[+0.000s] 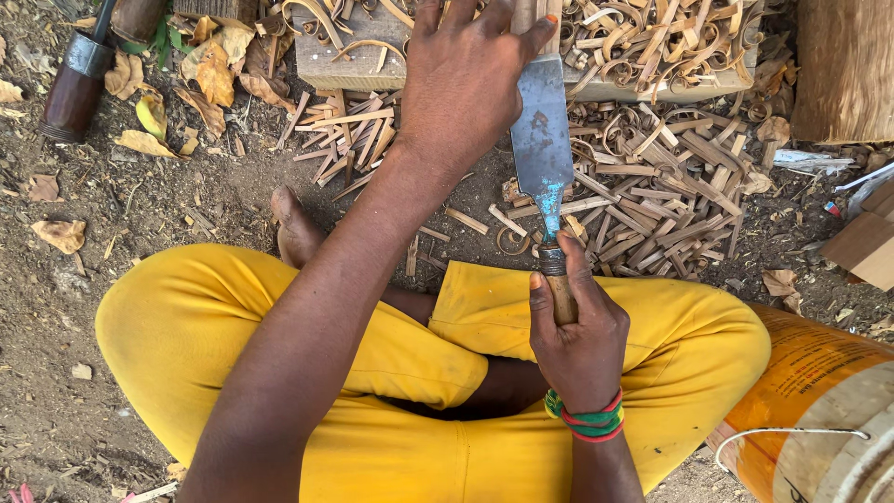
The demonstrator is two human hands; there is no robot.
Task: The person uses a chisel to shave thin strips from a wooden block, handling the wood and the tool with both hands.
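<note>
The broad flat blade of your chisel-like knife lies with its far end against a narrow wooden strip on the edge of the pale wooden block, its point towards you and meeting the wooden handle just above your lap. Your right hand is wrapped fully round that handle, thumb laid along it — a closed, firm hold that looks right for steering. Your left hand rests over the top of the strip, fingers curled down around it and the thumb tip touching the blade's upper corner; how tightly it clamps the strip I cannot tell, since the palm hides it.

To shave well, I would keep the blade flat and low against the strip, so it peels thin curls rather than digging in. Keep that left thumb behind the cutting edge, not across it. Press the strip hard onto the block so it cannot twist.

Around you lie heaps of curled shavings and offcuts, your crossed legs in yellow trousers, a dark-handled tool in the dirt to the left, and an orange drum at your right knee.
</note>
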